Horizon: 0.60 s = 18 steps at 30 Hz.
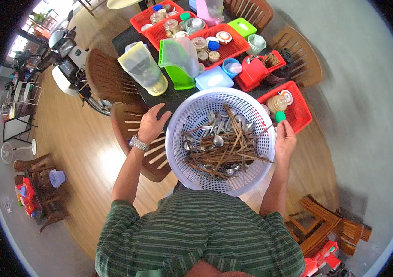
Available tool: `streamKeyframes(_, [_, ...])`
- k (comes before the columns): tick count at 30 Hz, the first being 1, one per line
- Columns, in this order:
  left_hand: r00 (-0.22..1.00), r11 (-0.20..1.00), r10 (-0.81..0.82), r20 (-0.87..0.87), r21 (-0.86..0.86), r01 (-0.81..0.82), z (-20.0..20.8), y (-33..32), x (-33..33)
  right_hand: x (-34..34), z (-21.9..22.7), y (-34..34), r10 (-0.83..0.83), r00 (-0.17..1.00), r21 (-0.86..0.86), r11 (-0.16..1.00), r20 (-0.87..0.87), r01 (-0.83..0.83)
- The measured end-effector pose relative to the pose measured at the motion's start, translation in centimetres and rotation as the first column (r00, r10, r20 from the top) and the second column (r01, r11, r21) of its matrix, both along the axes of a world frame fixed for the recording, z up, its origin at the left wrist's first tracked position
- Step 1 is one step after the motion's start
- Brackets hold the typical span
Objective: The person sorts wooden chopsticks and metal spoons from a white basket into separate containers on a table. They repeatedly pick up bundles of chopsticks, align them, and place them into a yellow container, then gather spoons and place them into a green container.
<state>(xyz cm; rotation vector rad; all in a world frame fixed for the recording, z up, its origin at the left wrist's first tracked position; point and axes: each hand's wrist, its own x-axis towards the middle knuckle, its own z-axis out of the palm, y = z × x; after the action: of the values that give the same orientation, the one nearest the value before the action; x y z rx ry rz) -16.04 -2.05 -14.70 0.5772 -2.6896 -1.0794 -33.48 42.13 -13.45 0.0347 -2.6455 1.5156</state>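
A large pale lilac plastic colander basket (174, 152) is in front of my body, at the near edge of the black table (178, 98). In it lie many brown wooden chopsticks (219, 157) in a loose heap, with metal spoons (218, 140) among and under them. My right hand (285, 141) grips the basket's right rim, fingers close together; the fingertips are partly hidden. On the other side, my left hand (152, 124), with a metal watch at the wrist, is apart from the basket, its fingers spread over the table edge beside a chair.
Red trays (233, 46) of jars stand across the table, another red tray (300, 104) at right. Nearer are a clear yellowish jug (143, 69), a green holder (178, 74), a blue box (215, 78) and a red caddy (254, 69). Wooden chairs (113, 76) surround it; a motorbike (69, 64) stands left.
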Motion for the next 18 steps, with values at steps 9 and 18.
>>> streamKeyframes(9, [0.928,0.788,0.231,0.291,0.504,-0.354,-2.7,9.5,7.4,3.1,-1.6,7.8,-0.280,0.958,0.056,0.957,-0.057,0.283])
streamKeyframes(18, [0.881,0.682,0.304,0.362,0.563,-0.467,-7.7,11.9,11.4,7.4,-2.9,13.3,0.201,0.753,-0.111,0.979,0.626,-0.168])
